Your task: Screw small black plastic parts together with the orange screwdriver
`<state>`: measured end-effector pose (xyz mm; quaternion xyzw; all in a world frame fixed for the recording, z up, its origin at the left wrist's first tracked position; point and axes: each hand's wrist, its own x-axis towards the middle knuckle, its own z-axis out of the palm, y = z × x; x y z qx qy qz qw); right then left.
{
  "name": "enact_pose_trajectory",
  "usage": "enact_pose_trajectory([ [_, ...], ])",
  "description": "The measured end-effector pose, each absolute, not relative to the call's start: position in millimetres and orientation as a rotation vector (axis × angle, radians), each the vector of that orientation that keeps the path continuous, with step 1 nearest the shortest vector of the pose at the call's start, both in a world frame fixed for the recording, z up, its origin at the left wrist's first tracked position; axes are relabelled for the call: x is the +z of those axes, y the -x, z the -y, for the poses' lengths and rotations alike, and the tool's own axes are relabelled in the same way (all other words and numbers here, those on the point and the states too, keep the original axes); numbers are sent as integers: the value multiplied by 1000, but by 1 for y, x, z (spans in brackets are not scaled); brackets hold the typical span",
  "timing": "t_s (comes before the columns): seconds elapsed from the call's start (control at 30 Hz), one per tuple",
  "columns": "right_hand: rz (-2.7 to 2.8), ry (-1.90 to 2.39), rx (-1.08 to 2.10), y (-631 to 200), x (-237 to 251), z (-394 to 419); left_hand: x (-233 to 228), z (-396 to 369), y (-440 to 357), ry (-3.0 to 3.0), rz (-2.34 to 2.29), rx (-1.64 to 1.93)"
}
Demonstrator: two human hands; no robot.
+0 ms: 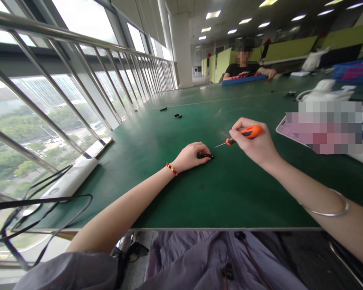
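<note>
My left hand (193,156) rests on the green table, its thumb and fingers closed around a small black part (206,156) whose kind I cannot make out. Part of that piece is hidden by the fingers. Held in my right hand (254,141) is a screwdriver (252,131) with an orange and black handle. Its thin metal shaft points left and down, and the tip is just above and to the right of the black part, seemingly apart from it.
Small black pieces (178,116) lie farther back on the table (169,201). A white power strip (69,181) with black cables runs along the left edge by the railing. To the right is a pink-cased flat object (299,129). Across the table a person sits behind a blue tray (245,80).
</note>
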<state>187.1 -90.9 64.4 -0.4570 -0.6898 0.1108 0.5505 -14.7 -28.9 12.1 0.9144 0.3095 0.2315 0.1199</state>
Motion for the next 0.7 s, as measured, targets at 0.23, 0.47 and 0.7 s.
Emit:
enact_pose_trajectory([
  [0.23, 1664, 1063, 338, -183, 63, 93, 9, 29, 13, -2617, -965, 737],
  [0.47, 1699, 1060, 331, -183, 61, 92, 9, 28, 13, -2673, -962, 738],
  [0.7, 1643, 985, 295, -183, 58, 90, 8, 28, 13, -2668, -944, 755],
])
